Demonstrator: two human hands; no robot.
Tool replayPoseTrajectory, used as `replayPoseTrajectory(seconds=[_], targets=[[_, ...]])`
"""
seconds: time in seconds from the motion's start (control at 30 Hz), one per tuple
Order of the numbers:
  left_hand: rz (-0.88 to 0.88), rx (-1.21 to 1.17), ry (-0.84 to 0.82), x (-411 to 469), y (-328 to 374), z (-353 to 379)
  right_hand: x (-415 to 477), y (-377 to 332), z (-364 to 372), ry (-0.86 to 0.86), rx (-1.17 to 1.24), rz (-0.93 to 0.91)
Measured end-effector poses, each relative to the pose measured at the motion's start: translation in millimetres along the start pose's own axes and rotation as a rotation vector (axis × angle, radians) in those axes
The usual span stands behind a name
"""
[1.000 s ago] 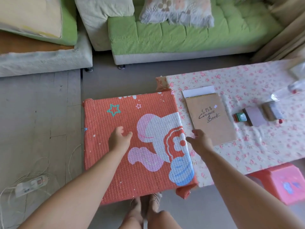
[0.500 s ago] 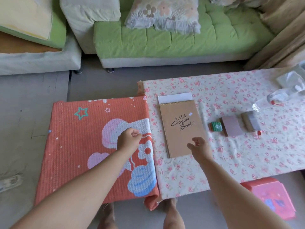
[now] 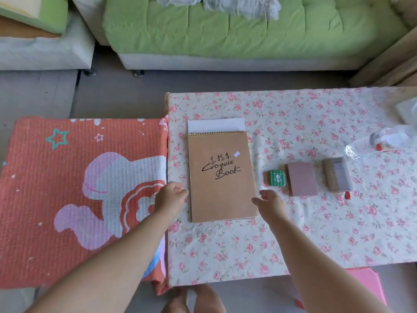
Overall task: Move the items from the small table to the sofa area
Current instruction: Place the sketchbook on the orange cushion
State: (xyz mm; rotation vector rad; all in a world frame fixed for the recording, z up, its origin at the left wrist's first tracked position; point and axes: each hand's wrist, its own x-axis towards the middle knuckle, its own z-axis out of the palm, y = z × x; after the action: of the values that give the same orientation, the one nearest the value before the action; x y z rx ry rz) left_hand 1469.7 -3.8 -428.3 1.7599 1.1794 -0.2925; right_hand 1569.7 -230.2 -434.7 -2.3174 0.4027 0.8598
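Note:
A brown spiral "Croquis Book" sketchbook (image 3: pixel 222 177) lies flat on the floral-clothed table (image 3: pixel 293 233), with a white sheet (image 3: pixel 215 125) sticking out above its top edge. My left hand (image 3: pixel 170 196) hovers at the book's lower left edge, fingers loosely curled and holding nothing. At the lower right edge my right hand (image 3: pixel 269 203) is open, fingers pointing toward the book. Right of the book lie a small green box (image 3: pixel 277 178), a mauve block (image 3: pixel 302 179) and a tan box (image 3: pixel 337 173). A clear plastic bottle (image 3: pixel 383 141) lies on its side.
An orange cartoon-print covered surface (image 3: pixel 45 199) adjoins the table on the left. The green sofa (image 3: pixel 225 30) stands beyond a strip of grey floor, with a pale cushion on it. A pink stool (image 3: pixel 365 283) sits under the table's near right edge. My feet show below.
Both hands have moved right, from over the orange cover to either side of the sketchbook's lower end. The view has shifted right and closer to the table.

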Motion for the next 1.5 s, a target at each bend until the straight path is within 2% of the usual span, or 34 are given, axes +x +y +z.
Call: replayPoseTrajectory(seconds=[0.4, 0.6, 0.77, 0.9, 1.07, 1.27, 1.5], targets=[[-0.157, 0.135, 0.069, 58, -16, 69, 86, 18, 34, -0.008, -0.011, 0.044], [-0.24, 0.071, 0.112, 61, -14, 81, 96, 17, 44, -0.001, 0.13, 0.125], [-0.33, -0.094, 0.091, 68, -14, 80, 97, 15, 53, -0.04, 0.143, 0.178], [-0.317, -0.103, 0.099, 69, -17, 77, 97, 14, 53, -0.011, 0.133, 0.228], [-0.318, -0.167, 0.122, 54, -12, 76, 80, 15, 52, -0.018, 0.267, 0.274], [-0.277, -0.155, 0.071, 26, 11, 53, 38, -3, 26, 0.039, 0.284, 0.252], [-0.156, -0.206, 0.096, -4, 31, -10, -26, -48, 14, 0.074, 0.327, 0.158]])
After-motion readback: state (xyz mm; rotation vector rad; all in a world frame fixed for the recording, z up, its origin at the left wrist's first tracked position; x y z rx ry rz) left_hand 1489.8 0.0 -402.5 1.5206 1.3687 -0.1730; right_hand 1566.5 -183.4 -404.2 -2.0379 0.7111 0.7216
